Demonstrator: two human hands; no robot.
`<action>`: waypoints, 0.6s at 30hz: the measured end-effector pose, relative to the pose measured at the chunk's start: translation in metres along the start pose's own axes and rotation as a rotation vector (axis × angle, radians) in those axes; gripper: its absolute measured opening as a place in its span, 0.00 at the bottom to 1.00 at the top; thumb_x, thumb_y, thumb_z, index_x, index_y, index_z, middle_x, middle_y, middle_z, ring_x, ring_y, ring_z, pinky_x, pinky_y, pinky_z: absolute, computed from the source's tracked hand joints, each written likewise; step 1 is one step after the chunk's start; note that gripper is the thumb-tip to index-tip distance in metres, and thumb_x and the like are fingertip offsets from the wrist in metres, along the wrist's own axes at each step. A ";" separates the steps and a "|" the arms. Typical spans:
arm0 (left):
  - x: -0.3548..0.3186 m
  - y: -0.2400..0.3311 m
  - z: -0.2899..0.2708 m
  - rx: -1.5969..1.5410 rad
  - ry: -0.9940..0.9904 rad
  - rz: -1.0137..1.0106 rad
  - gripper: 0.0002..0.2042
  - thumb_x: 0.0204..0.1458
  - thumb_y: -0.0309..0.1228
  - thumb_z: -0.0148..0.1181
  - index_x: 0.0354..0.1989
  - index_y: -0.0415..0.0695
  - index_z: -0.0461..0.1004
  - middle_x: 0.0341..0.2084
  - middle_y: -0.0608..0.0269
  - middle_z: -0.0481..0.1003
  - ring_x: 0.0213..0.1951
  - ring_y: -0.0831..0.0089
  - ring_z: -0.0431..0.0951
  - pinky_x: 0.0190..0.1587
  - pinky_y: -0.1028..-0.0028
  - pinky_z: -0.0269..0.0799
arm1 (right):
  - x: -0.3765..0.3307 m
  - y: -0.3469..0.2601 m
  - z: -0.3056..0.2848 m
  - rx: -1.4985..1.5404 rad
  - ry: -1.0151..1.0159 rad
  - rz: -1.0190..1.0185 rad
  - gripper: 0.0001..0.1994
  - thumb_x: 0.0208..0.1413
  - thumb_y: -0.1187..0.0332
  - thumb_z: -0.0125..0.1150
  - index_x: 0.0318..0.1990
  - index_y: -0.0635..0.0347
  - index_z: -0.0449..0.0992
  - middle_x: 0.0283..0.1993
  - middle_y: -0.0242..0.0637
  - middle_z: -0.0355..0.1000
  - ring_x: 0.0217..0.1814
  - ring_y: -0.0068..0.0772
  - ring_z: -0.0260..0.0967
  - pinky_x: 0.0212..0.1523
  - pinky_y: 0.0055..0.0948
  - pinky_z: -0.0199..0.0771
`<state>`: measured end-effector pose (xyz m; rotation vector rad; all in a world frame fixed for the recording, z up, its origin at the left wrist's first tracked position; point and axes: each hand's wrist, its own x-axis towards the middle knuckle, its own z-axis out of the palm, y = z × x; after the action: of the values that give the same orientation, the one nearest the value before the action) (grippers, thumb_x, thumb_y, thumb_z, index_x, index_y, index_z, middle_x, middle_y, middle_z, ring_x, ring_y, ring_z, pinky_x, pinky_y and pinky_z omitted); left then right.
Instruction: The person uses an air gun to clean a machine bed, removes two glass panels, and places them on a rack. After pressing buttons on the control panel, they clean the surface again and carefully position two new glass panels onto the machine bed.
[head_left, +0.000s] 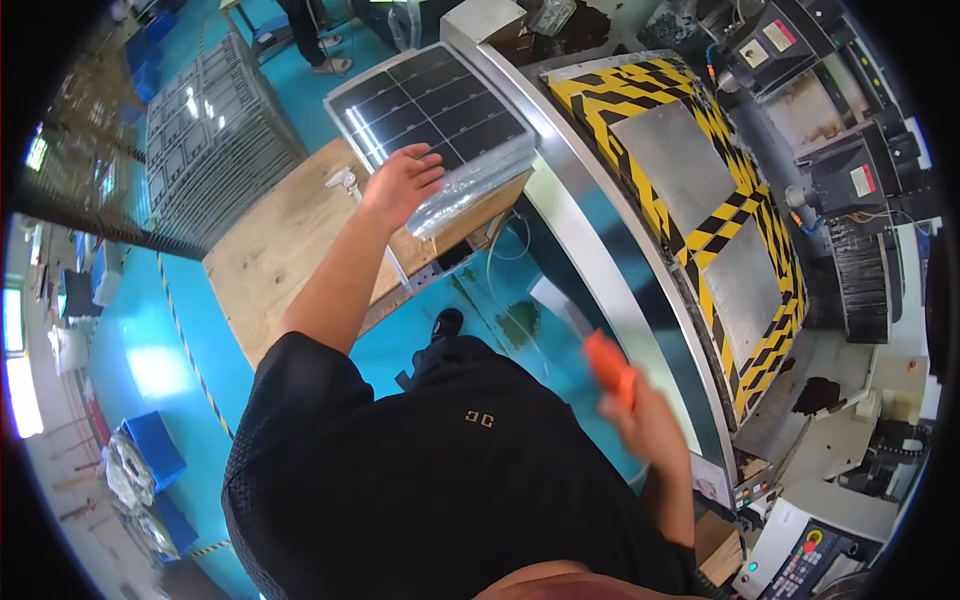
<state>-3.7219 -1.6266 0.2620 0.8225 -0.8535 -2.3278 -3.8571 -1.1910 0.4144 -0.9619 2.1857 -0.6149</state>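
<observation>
My right hand is closed around an orange hand-held tool, low beside the machine's front. Motion blurs the tool, so its exact kind does not show. A pale streak lies beyond its tip, and I cannot tell whether it belongs to the tool. My left hand is open and empty, fingers stretched out. It hovers by the near left edge of a dark panel divided by thin pale lines. Clear plastic wrap lies along the panel's near side. Whether my left fingertips touch the panel is unclear.
A wooden table carries the panel and a caliper. Grey stacked trays stand behind it. On the right is a machine with yellow-black striped plates, spindle heads and a control panel. A person's legs show far off.
</observation>
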 end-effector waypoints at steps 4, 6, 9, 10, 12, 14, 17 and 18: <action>0.034 0.029 -0.025 -0.024 0.021 -0.030 0.17 0.56 0.27 0.50 0.55 0.41 0.66 0.49 0.51 0.73 0.51 0.57 0.74 0.54 0.62 0.72 | 0.042 -0.049 0.020 -0.023 -0.106 -0.051 0.24 0.55 0.52 0.62 0.50 0.59 0.67 0.32 0.57 0.74 0.39 0.63 0.73 0.38 0.47 0.72; 0.052 0.035 -0.030 -0.027 0.006 -0.047 0.16 0.60 0.27 0.48 0.56 0.39 0.65 0.50 0.50 0.73 0.51 0.57 0.75 0.53 0.63 0.73 | 0.055 -0.064 0.034 -0.006 -0.091 -0.027 0.24 0.55 0.52 0.63 0.49 0.60 0.68 0.32 0.57 0.74 0.39 0.63 0.73 0.38 0.46 0.72; 0.061 0.041 -0.004 -0.232 -0.057 -0.053 0.10 0.65 0.30 0.46 0.47 0.39 0.71 0.32 0.59 0.77 0.35 0.72 0.79 0.35 0.79 0.77 | 0.067 -0.061 0.055 0.073 -0.059 0.008 0.23 0.54 0.51 0.64 0.48 0.60 0.70 0.33 0.54 0.74 0.38 0.60 0.73 0.38 0.43 0.72; 0.068 0.039 -0.010 -0.225 -0.056 -0.070 0.10 0.65 0.30 0.46 0.47 0.39 0.71 0.32 0.59 0.77 0.35 0.72 0.79 0.35 0.79 0.77 | 0.068 -0.060 0.060 0.084 -0.058 0.024 0.23 0.54 0.51 0.64 0.48 0.60 0.70 0.33 0.54 0.74 0.38 0.60 0.73 0.38 0.43 0.72; 0.083 0.032 -0.020 -0.452 -0.529 -0.173 0.10 0.64 0.33 0.49 0.35 0.41 0.72 0.14 0.70 0.64 0.20 0.82 0.67 0.21 0.85 0.64 | 0.066 -0.057 0.072 0.172 0.081 0.080 0.23 0.54 0.52 0.64 0.48 0.59 0.70 0.35 0.51 0.75 0.38 0.57 0.74 0.39 0.42 0.72; 0.080 0.033 0.009 -0.422 -0.471 -0.239 0.12 0.64 0.36 0.51 0.29 0.45 0.69 0.10 0.73 0.51 0.16 0.83 0.55 0.20 0.82 0.55 | 0.071 -0.050 0.082 0.198 0.145 0.092 0.22 0.54 0.51 0.64 0.49 0.57 0.70 0.36 0.49 0.76 0.39 0.56 0.74 0.39 0.42 0.72; 0.083 0.016 0.046 0.588 -0.303 0.034 0.11 0.62 0.36 0.52 0.32 0.43 0.73 0.16 0.68 0.67 0.20 0.76 0.66 0.27 0.74 0.65 | 0.077 -0.048 0.098 0.189 0.169 0.088 0.24 0.54 0.48 0.62 0.51 0.55 0.70 0.36 0.49 0.76 0.39 0.57 0.74 0.39 0.43 0.73; 0.080 0.001 0.050 1.033 -0.430 0.412 0.07 0.59 0.30 0.53 0.34 0.41 0.74 0.23 0.61 0.74 0.28 0.65 0.75 0.35 0.69 0.71 | 0.082 -0.039 0.105 0.190 0.213 0.084 0.25 0.54 0.47 0.62 0.51 0.54 0.70 0.36 0.49 0.76 0.39 0.57 0.74 0.38 0.45 0.73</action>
<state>-3.8102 -1.6600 0.2649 0.4075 -2.2461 -1.6152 -3.8046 -1.2937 0.3377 -0.7290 2.2892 -0.9023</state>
